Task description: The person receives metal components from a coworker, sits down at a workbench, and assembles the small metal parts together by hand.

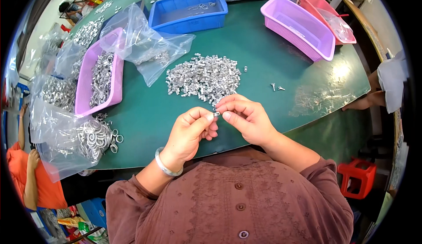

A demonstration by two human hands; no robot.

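Observation:
Close to the table's near edge, my left hand (192,132) pinches a small silvery metal clip (216,114) between thumb and forefinger, its other fingers curled under. My right hand (246,120) meets it from the right, thumb and fingertips closed together by the same clip; whatever they grip is too small to make out. Just beyond my fingers lies a loose heap of similar small metal pieces (204,77), and one stray piece (245,69) sits off its right side. The exact shape of the held clip is partly covered by my fingertips.
Left on the green table (145,129) are a purple basket (118,83) of metal parts, clear bags and a pile of metal rings (94,138). A blue tray (187,22) and another purple basket (299,33) stand farther back. Two small pieces (278,87) lie right. Other people are nearby.

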